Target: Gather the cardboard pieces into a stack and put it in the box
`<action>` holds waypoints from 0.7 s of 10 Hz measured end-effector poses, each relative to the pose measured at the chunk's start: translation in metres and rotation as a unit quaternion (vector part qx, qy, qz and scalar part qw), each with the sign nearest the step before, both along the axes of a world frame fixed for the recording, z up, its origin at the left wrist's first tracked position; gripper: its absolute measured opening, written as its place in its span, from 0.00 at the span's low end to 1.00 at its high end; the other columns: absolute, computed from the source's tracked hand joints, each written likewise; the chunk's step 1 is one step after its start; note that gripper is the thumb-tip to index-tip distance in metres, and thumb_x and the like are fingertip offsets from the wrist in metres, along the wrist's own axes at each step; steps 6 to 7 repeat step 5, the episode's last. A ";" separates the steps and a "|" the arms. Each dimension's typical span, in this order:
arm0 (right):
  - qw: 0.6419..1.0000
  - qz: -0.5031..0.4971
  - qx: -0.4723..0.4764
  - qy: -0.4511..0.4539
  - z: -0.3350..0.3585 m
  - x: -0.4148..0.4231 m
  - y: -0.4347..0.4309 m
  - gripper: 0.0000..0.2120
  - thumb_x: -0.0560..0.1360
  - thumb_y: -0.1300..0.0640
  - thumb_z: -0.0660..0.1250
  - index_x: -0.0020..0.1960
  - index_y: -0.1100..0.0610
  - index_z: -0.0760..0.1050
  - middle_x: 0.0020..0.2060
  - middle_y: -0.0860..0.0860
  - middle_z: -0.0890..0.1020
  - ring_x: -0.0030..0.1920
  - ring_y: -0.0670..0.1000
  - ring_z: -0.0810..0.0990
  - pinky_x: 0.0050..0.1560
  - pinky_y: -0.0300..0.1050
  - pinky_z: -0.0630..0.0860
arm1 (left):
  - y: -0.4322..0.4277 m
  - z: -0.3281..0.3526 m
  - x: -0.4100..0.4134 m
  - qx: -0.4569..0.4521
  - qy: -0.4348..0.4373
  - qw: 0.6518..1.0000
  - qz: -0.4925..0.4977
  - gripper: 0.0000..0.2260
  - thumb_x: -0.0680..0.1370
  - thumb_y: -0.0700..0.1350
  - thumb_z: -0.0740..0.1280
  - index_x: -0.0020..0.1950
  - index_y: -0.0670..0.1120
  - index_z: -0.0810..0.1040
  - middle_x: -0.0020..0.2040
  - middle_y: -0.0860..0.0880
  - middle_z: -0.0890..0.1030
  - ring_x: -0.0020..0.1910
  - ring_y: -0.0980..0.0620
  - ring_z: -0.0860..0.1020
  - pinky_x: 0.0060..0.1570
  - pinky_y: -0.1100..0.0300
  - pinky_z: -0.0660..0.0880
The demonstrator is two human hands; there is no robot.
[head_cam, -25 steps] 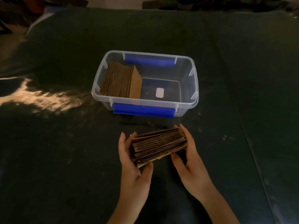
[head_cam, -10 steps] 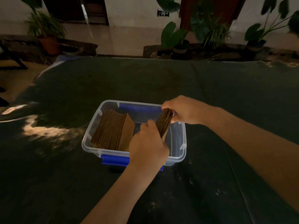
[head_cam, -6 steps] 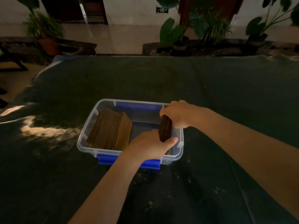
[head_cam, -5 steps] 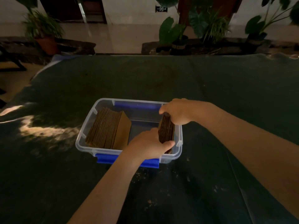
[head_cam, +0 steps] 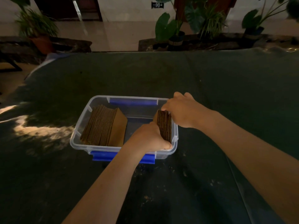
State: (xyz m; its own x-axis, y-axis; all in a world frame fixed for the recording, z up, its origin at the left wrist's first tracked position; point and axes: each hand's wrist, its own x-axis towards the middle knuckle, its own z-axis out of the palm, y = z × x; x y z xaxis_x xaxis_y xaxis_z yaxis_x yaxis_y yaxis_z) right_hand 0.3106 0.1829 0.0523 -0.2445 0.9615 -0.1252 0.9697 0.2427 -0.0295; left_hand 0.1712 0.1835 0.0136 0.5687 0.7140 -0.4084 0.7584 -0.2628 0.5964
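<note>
Head view: a left hand (head_cam: 149, 136) and right hand (head_cam: 181, 109) clasp a brown corrugated cardboard stack (head_cam: 164, 125) on edge at the right end of a clear plastic box with blue latches (head_cam: 84, 143). Light and stiff, it seems best pinched at both ends. An earlier-packed leaning cardboard bundle (head_cam: 103, 126) fills the left end, well apart.

A moment ago both hands held the cardboard stack (head_cam: 164, 125) flat above the counter, in front of the box (head_cam: 84, 113). Now it stands on edge inside the box, against the right wall, the left hand (head_cam: 149, 137) at its near end and the right hand (head_cam: 181, 109) at its far end.
</note>
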 end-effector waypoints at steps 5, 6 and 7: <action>0.983 -0.020 0.030 0.182 0.002 0.008 -0.028 0.17 0.76 0.61 0.57 0.62 0.49 0.71 0.54 0.51 0.77 0.46 0.47 0.65 0.46 0.44 0.63 | -0.015 0.006 -0.012 0.078 0.032 0.996 0.022 0.22 0.73 0.62 0.58 0.59 0.48 0.70 0.42 0.54 0.78 0.37 0.59 0.74 0.31 0.67 0.66; 0.983 -0.020 0.030 0.182 0.002 0.008 -0.028 0.17 0.76 0.61 0.57 0.62 0.49 0.71 0.54 0.51 0.77 0.46 0.47 0.65 0.46 0.44 0.63 | -0.015 0.006 -0.012 0.078 0.032 0.996 0.022 0.22 0.73 0.62 0.58 0.59 0.48 0.70 0.42 0.54 0.78 0.37 0.59 0.74 0.31 0.67 0.66; 0.983 -0.020 0.030 0.182 0.002 0.008 -0.028 0.17 0.76 0.61 0.57 0.62 0.49 0.71 0.54 0.51 0.77 0.46 0.47 0.65 0.46 0.44 0.63 | -0.015 0.006 -0.012 0.078 0.032 0.996 0.022 0.22 0.73 0.62 0.58 0.59 0.48 0.70 0.42 0.54 0.78 0.37 0.59 0.74 0.31 0.67 0.66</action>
